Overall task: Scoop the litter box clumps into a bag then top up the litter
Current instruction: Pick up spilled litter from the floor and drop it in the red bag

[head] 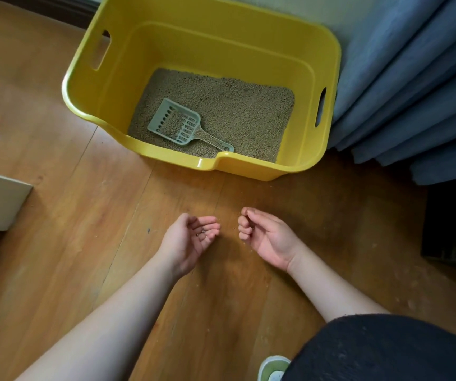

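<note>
Underfoot, the wooden floor (56, 270) runs in long glossy planks with fine seams and takes up most of the view, with a broad bare stretch between the person and the box. Against the wall stands the yellow litter box (298, 64), smooth moulded plastic with rounded corners, slot handles at both ends and a dipped front lip; no writing is readable on it. Blue curtain folds (413, 92) hang just beside its right end. Grainy tan litter (248, 111) covers its bottom, and a pale green slotted scoop (178, 125) lies flat on the litter near the front left, handle pointing toward the lip. The left hand (188, 240) is cupped palm up, holding a few grains; the right hand (265, 232), near it, has fingers curled in, whether on anything I cannot tell.
</note>
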